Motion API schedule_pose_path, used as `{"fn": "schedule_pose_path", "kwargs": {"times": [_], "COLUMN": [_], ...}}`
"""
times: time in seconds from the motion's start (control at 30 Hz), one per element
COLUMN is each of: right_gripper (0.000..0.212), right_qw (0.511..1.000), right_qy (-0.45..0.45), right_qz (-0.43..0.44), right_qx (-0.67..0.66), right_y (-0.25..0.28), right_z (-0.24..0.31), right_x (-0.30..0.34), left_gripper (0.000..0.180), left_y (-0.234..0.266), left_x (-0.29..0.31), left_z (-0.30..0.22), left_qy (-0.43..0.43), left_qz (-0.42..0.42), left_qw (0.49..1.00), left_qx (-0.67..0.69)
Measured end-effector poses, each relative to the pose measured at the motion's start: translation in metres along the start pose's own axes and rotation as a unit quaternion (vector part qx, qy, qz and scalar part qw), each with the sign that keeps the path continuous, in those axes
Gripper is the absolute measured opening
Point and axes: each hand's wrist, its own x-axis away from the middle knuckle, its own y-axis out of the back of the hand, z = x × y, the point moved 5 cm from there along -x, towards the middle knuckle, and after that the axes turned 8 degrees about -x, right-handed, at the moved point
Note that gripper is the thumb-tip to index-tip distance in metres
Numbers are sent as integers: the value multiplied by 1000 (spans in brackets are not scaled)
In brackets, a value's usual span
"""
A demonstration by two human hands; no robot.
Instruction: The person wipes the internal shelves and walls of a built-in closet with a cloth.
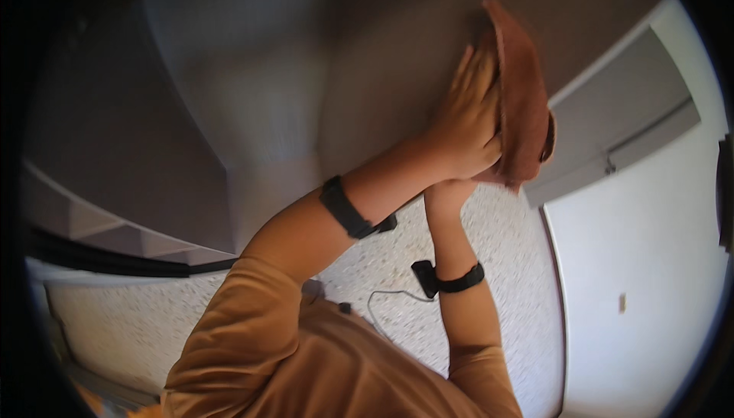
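A reddish-brown cloth (522, 97), folded or bunched into a long narrow shape, is held up at the upper right. My left hand (472, 116) grips its left side, with the back of the hand showing and the fingers pointing up along it. From behind the cloth, my right hand (550, 138) shows only a bit of finger at the right edge; its palm is hidden. Both forearms are raised and cross near the wrists. A black strap (345, 207) circles the left forearm and another black strap (462, 277) circles the right.
A large dark grey-brown panel (405, 74), smeared by motion, fills the area behind my hands. At the right are a grey door (634, 97) and a white wall (634, 265). Below lies a speckled floor (397, 273), with a thin cable (371, 307) near my torso.
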Motion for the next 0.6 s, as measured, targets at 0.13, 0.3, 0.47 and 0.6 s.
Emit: {"fn": "schedule_pose_path", "kwargs": {"times": [0.13,0.3,0.47,0.6], "right_gripper": [49,46,35,33], "right_qw": [996,985,986,992], "right_qy": [4,-44,-56,-28], "right_qz": [-43,-43,-83,-93], "right_qx": [-75,-159,-137,-76], "right_y": [8,3,10,21], "right_z": [4,15,27,30], "right_x": [-2,-13,-7,-7], "left_gripper": [77,39,33,31], "left_y": [-11,-31,-35,-45], "left_x": [34,65,64,54], "left_z": [42,121,212,299], "left_qy": [198,410,553,631], "left_qz": [60,235,71,114], "left_qw": [978,878,780,718], "left_qx": [9,78,284,272]}}
